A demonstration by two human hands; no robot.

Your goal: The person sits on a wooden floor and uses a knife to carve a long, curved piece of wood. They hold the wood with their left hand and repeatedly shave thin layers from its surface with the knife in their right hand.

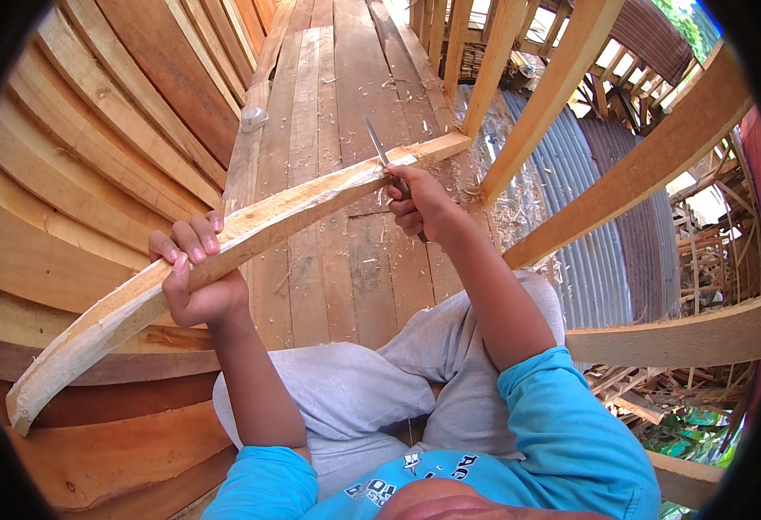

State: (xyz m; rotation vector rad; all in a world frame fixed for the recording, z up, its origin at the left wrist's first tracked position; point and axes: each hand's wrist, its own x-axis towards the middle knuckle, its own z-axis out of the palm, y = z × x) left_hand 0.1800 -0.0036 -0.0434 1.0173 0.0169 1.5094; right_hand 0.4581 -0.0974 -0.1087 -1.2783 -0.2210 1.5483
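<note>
A long wooden beam (285, 212) lies slantwise across my view, from the lower left up to the far right, pale and freshly cut along its top edge. My left hand (197, 267) is wrapped round it left of the middle, fingers over the top and thumb on the near side. In my right hand (417, 204) is a knife (375, 140), gripped by its handle. Its thin blade points up and away across the beam near the far end. Part of the handle is hidden in my fist.
Wood shavings are scattered over the plank floor (311, 130). A plank wall (77, 182) rises on the left, with a small clear container (254, 119) beside it. On the right stand upright wooden posts (562, 78), beyond which are corrugated metal sheets (571, 199) and piled wood scraps.
</note>
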